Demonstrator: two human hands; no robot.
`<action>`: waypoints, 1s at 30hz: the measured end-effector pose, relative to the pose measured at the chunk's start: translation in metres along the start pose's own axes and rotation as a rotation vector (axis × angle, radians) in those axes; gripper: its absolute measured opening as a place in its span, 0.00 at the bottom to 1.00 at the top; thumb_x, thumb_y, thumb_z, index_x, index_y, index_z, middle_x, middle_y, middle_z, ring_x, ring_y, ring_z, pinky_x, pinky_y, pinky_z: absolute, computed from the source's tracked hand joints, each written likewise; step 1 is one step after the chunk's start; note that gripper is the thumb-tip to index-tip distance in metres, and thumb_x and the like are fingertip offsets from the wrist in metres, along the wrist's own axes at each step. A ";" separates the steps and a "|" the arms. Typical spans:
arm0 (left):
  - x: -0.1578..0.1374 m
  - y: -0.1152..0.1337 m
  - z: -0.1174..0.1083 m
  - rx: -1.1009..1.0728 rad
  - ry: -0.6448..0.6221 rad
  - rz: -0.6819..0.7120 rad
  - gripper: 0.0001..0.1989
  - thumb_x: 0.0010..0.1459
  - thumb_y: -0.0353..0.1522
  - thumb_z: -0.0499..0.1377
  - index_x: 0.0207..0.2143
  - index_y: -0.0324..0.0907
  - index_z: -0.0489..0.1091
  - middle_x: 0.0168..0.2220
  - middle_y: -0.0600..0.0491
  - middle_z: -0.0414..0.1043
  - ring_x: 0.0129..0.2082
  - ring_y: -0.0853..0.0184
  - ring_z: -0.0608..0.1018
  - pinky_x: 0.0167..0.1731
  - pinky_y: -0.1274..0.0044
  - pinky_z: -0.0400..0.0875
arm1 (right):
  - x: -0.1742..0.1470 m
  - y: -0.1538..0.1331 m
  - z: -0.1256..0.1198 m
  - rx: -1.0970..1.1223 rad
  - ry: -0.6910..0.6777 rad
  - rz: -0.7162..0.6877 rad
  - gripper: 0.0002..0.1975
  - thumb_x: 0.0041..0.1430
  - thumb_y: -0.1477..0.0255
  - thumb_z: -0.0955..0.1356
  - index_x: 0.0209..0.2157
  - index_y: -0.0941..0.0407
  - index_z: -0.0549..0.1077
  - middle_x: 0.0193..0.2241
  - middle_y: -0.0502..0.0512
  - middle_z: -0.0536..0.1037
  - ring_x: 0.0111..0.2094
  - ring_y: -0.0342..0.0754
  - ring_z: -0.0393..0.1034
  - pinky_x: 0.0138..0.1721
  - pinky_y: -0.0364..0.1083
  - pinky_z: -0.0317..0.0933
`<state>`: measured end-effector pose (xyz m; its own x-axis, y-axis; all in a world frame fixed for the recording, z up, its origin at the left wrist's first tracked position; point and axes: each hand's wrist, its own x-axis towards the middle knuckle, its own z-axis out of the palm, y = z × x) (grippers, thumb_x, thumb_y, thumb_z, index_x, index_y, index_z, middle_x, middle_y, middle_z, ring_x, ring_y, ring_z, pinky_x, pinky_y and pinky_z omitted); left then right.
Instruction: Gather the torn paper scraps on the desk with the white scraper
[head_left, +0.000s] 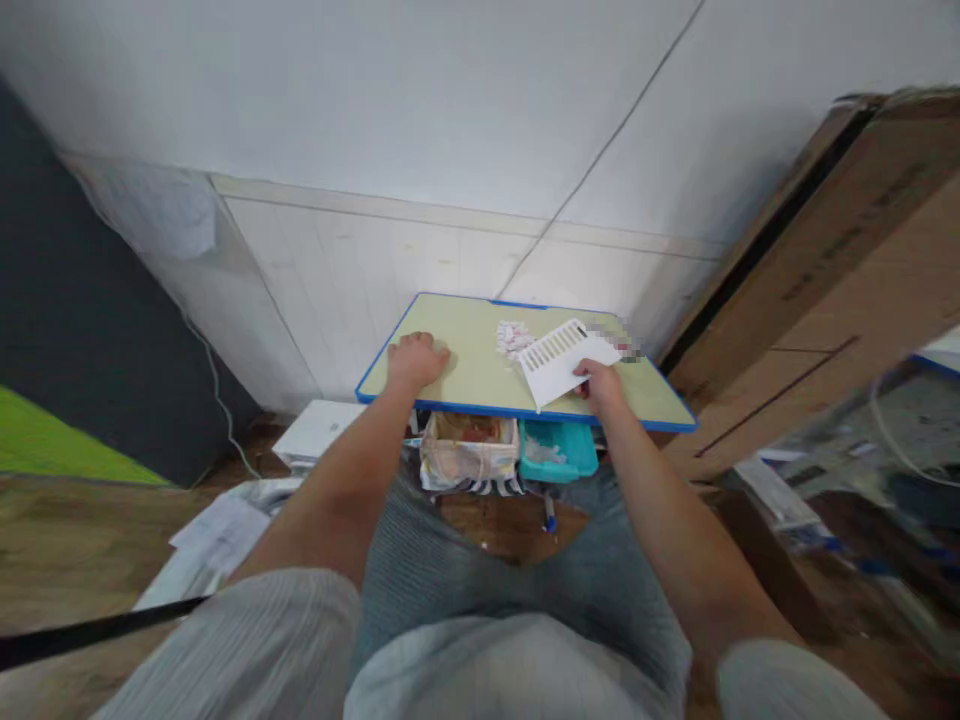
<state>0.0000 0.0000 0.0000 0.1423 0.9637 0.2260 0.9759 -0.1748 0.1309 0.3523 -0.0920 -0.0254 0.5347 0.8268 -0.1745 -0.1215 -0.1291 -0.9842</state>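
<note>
My left hand (415, 362) lies on the left part of a small pale-yellow desk (465, 330) with a blue edge, fingers resting on the top and nothing held. In my right hand (600, 385) is a white card (559, 375) with a row of slots along its far side, pinched at its near right edge. The card is tilted over the desk. Beside its left corner lies a heap of small white paper-like pieces (512, 338), partly pinkish. A blurred-out item (626, 345) is at the card's right end; I cannot make out what it is.
Under the desk's front edge sit a whitish basket (471, 465) and a teal bin (559, 460). Tall cardboard boxes (817, 280) lean at the right. A white box (319, 430) stands left of the desk, near papers (225, 535). A white wall (412, 120) rises behind.
</note>
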 end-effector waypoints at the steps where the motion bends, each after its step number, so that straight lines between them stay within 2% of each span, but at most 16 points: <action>1: 0.000 0.000 0.000 0.000 0.001 -0.001 0.33 0.81 0.44 0.55 0.74 0.30 0.74 0.75 0.29 0.74 0.75 0.38 0.74 0.73 0.51 0.70 | 0.000 0.000 0.000 0.003 0.002 -0.007 0.25 0.79 0.59 0.78 0.68 0.54 0.79 0.67 0.63 0.81 0.60 0.61 0.83 0.60 0.63 0.82; 13: 0.000 0.000 -0.001 -0.020 0.013 -0.014 0.31 0.80 0.44 0.55 0.73 0.35 0.75 0.76 0.31 0.73 0.75 0.39 0.74 0.73 0.51 0.68 | 0.005 0.006 -0.001 -0.002 -0.033 -0.068 0.25 0.79 0.58 0.77 0.69 0.53 0.79 0.67 0.63 0.81 0.61 0.61 0.82 0.60 0.64 0.82; 15: 0.000 0.000 -0.001 -0.020 0.010 -0.013 0.32 0.80 0.45 0.55 0.73 0.33 0.75 0.76 0.30 0.73 0.75 0.39 0.73 0.73 0.52 0.68 | 0.005 0.006 -0.001 -0.004 -0.041 -0.108 0.22 0.79 0.60 0.78 0.66 0.55 0.80 0.62 0.62 0.84 0.56 0.58 0.84 0.55 0.60 0.83; 17: 0.000 0.001 -0.001 -0.021 0.004 -0.015 0.32 0.80 0.45 0.55 0.74 0.33 0.74 0.76 0.30 0.73 0.76 0.40 0.73 0.74 0.52 0.68 | 0.004 0.006 0.001 -0.007 -0.053 -0.164 0.16 0.74 0.64 0.79 0.56 0.57 0.82 0.48 0.58 0.88 0.41 0.52 0.85 0.41 0.50 0.82; 19: 0.000 0.001 -0.001 -0.021 0.003 -0.018 0.32 0.80 0.45 0.55 0.74 0.32 0.74 0.76 0.30 0.73 0.76 0.40 0.73 0.74 0.53 0.67 | 0.001 0.006 0.003 -0.011 -0.080 -0.220 0.11 0.66 0.69 0.81 0.44 0.57 0.81 0.33 0.53 0.87 0.26 0.47 0.77 0.27 0.44 0.73; 20: 0.000 0.001 -0.001 -0.022 0.003 -0.020 0.32 0.80 0.45 0.55 0.74 0.32 0.74 0.76 0.30 0.73 0.76 0.40 0.73 0.74 0.53 0.67 | 0.000 0.006 0.005 -0.016 -0.100 -0.244 0.11 0.62 0.71 0.81 0.41 0.56 0.80 0.28 0.52 0.86 0.22 0.46 0.73 0.23 0.43 0.69; 23: 0.000 0.001 -0.001 -0.023 0.005 -0.024 0.32 0.80 0.45 0.55 0.73 0.32 0.75 0.76 0.30 0.73 0.76 0.40 0.73 0.74 0.53 0.67 | -0.004 0.006 0.008 -0.047 -0.157 -0.297 0.11 0.57 0.70 0.82 0.37 0.55 0.80 0.26 0.53 0.87 0.19 0.45 0.72 0.22 0.43 0.69; 30: 0.004 -0.001 0.004 -0.028 0.010 -0.018 0.33 0.79 0.45 0.54 0.73 0.32 0.75 0.76 0.30 0.73 0.75 0.40 0.73 0.73 0.53 0.67 | -0.004 0.007 0.009 -0.159 -0.210 -0.379 0.14 0.60 0.62 0.82 0.40 0.54 0.82 0.30 0.56 0.90 0.20 0.48 0.74 0.26 0.47 0.75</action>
<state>0.0000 0.0045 -0.0030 0.1231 0.9647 0.2329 0.9733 -0.1632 0.1615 0.3415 -0.0914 -0.0308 0.3334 0.9229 0.1926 0.1887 0.1348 -0.9727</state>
